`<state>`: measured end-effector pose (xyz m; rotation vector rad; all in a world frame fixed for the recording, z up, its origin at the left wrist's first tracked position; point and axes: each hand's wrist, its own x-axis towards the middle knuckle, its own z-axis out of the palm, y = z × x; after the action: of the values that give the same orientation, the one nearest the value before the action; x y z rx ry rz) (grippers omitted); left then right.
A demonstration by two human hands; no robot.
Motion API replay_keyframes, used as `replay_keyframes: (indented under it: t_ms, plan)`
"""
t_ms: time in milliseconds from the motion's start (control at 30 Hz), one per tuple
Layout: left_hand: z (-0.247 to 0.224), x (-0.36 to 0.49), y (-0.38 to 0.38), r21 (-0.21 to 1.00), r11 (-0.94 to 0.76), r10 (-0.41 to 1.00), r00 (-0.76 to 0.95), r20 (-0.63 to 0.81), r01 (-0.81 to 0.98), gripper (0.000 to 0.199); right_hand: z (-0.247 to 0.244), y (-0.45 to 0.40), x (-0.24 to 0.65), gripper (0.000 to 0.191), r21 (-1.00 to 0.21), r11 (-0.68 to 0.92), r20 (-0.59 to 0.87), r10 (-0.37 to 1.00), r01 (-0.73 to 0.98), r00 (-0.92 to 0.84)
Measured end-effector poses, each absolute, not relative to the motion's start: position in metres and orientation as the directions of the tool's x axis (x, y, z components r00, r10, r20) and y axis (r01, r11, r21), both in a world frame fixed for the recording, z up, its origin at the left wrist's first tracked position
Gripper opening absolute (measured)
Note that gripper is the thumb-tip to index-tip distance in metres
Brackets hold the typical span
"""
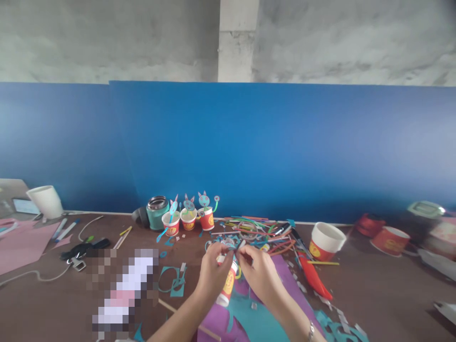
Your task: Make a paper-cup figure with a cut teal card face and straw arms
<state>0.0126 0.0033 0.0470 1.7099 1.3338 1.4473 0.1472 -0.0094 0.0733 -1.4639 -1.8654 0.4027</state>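
Observation:
My left hand (215,267) and my right hand (259,271) meet above the middle of the desk, fingertips pinched close together. A small pale piece (242,244) shows at the right fingertips; it is too small and blurred to name. What the left fingertips pinch is hidden. Just below and between the hands, a red and white paper cup (228,285) lies tilted, with a yellow bent strip (238,272) at its side. Under it are sheets of purple paper (285,275) and teal paper (256,316).
Behind stand several paper cups with cat-like paper faces (189,204) and a teal thermos (157,213). Coloured pipe cleaners (249,228) lie heaped beyond my hands. To the right are stacked white cups (326,240) and a red pointed object (315,278). Paper scraps (172,280) lie left.

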Motion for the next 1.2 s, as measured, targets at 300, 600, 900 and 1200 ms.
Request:
replay_keyframes:
  t_ms: [300, 600, 900, 1200]
  plan:
    - [0.053, 0.008, 0.001, 0.778, -0.487, 0.864, 0.087, 0.496, 0.398, 0.015, 0.077, -0.010, 0.149, 0.021, -0.614, 0.358, 0.341, 0.924, 0.703, -0.173]
    - [0.054, 0.000, 0.003, 0.871, -0.464, 0.870, 0.271, 0.413, 0.164, 0.023, 0.073, -0.004, 0.155, 0.019, -0.802, 0.392, 0.263, 0.910, 0.451, -0.322]
    - [0.060, 0.000, -0.002, 0.928, -0.369, 0.861, 0.359, 0.360, -0.046, 0.027, 0.084, -0.003, 0.160, 0.022, -0.925, 0.280, 0.156, 0.898, 0.258, -0.412]
    - [0.058, 0.002, -0.003, 0.945, -0.319, 0.858, 0.402, 0.320, -0.071, 0.030, 0.081, -0.003, 0.163, 0.026, -0.938, 0.234, 0.106, 0.896, 0.255, -0.431]
